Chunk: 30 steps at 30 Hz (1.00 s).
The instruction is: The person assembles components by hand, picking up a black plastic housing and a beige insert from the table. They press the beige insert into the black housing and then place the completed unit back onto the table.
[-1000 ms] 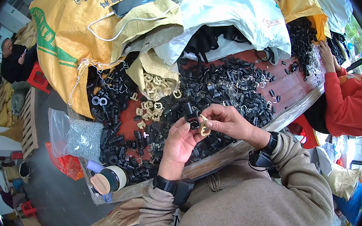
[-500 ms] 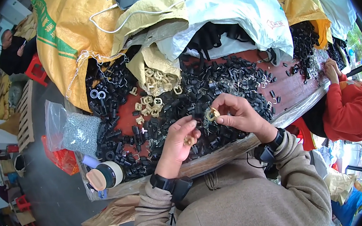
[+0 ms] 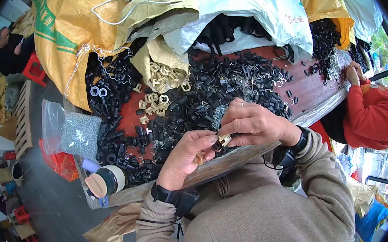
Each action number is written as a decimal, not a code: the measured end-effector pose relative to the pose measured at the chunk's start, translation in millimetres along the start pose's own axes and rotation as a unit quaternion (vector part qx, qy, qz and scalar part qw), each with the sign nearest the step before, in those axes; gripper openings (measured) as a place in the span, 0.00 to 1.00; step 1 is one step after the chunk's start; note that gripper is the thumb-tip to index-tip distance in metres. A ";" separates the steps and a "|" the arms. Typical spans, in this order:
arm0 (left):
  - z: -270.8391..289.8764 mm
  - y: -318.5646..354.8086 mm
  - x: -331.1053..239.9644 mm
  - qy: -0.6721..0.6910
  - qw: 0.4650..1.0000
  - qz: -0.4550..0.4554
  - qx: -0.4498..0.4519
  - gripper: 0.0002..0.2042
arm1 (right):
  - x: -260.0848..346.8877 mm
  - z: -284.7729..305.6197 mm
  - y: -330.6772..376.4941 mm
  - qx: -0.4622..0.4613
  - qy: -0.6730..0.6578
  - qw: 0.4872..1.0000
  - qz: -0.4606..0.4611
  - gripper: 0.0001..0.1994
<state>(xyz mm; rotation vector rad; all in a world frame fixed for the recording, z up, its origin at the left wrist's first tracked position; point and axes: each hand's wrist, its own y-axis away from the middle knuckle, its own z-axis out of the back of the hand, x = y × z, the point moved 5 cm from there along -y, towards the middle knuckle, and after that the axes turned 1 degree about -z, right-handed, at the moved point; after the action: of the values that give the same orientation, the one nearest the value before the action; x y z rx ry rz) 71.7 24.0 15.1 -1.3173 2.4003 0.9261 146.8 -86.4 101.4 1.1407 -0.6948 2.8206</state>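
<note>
Small beige plastic clip [image 3: 225, 139] sits between both hands just below frame centre, over the near table edge; a black plastic piece [image 3: 217, 145] is touching it at its 7 o'clock, apparently being mated to it. Whether the two are fully seated, can't tell: fingers cover the joint. Right hand [image 3: 257, 125] is at 2 o'clock of the clip, fingertips closed tight in a narrow pinch on it. Left hand [image 3: 186, 157] is at 8 o'clock, thumb and forefinger closed on the black piece, with a second beige piece [image 3: 199, 159] tucked under the curled fingers. Progress, as a judgement: early to middle. The heap of loose black parts [image 3: 210, 91] at 12 o'clock is large, and the loose beige clips [image 3: 159, 84] at 11 o'clock spill from an open beige bag [image 3: 159, 58]; no finished pile is identifiable. Further out: red-brown table [image 3: 309, 91], clear bag of small grey parts [image 3: 79, 133] at 9 o'clock, tape roll [image 3: 110, 179] at 8 o'clock, a person in a red sleeve [image 3: 373, 114] at 3 o'clock working the same table.
</note>
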 end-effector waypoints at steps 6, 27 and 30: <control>0.1 1.7 8.0 0.004 1.000 0.022 0.008 0.10 | -5.3 -4.6 1.5 0.031 -0.078 0.996 -0.023 0.12; 22.5 -13.8 2.7 0.180 0.969 -0.161 -0.047 0.13 | -113.5 34.9 108.5 -0.184 0.201 0.886 -0.376 0.07; 15.9 -17.4 1.9 0.112 0.973 -0.185 -0.074 0.12 | -124.9 31.0 105.7 -0.157 0.242 0.888 -0.358 0.06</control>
<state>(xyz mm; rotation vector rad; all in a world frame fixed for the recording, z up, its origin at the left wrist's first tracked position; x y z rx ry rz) 83.7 26.1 -5.2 -1.9359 2.1516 0.9018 239.4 -176.3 -3.7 0.4568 -0.5112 2.1121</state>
